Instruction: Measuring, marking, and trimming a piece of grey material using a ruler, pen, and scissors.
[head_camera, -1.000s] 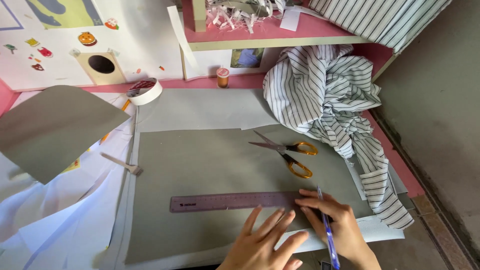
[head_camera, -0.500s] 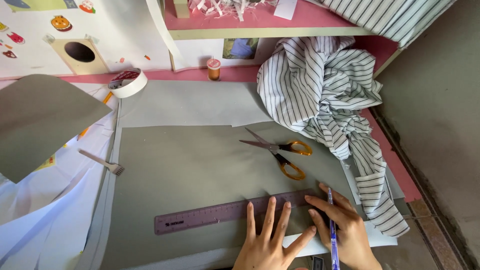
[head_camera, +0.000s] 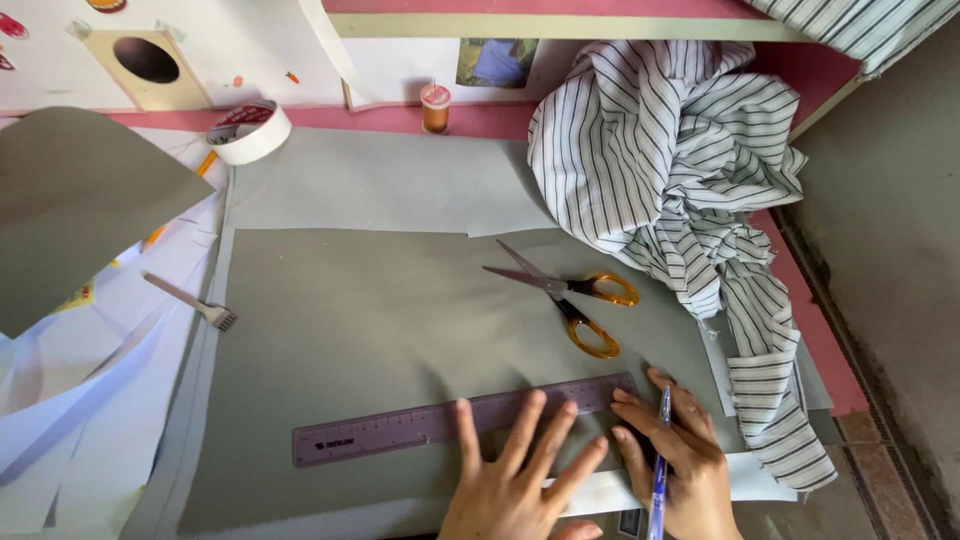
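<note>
on grey fabric, flat left hand pins ruler; right hand grips pen.

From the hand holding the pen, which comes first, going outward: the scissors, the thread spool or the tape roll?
From the right hand:
1. Scissors, just above it on the grey fabric.
2. Thread spool, far up by the back edge.
3. Tape roll, farthest, up at the left.

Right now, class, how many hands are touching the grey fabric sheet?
2: the left hand presses the purple plastic ruler flat; the right hand, holding a blue pen, rests at the ruler's right end.
</note>
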